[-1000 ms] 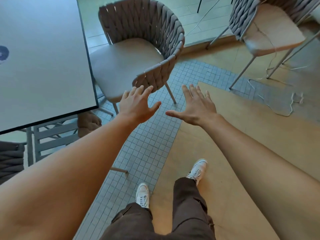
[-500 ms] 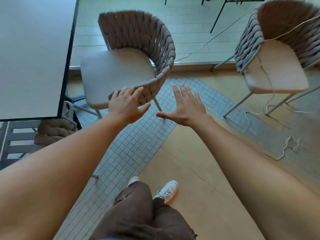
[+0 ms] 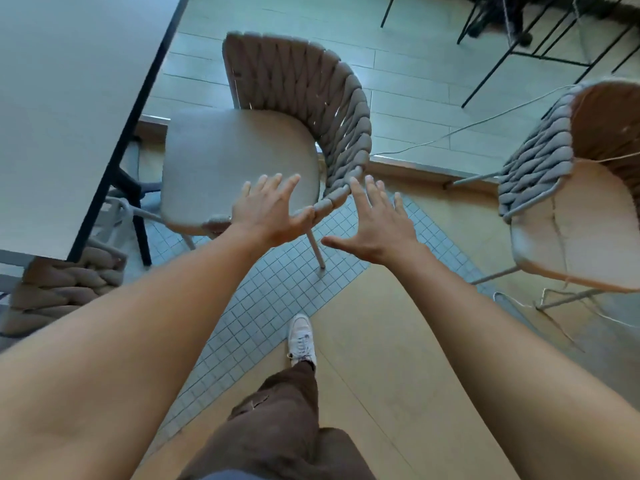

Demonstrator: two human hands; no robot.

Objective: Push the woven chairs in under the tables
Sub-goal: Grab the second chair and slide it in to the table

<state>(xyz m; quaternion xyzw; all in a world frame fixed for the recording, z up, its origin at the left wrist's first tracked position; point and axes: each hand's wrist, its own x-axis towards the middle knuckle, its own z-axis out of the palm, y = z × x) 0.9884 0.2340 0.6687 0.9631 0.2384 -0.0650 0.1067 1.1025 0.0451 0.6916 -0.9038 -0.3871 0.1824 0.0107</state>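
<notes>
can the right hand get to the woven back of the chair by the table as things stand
Probably yes: the right hand, open, hangs just short of the chair's woven arm end, with nothing between them.

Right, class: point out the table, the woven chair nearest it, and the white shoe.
table (image 3: 62,98): head view, on the bare grey top.
woven chair (image 3: 235,157): head view, on the seat cushion.
white shoe (image 3: 302,337): head view, on the upper, near the laces.

Open hands (image 3: 270,216) at woven chair (image 3: 242,157)
</notes>
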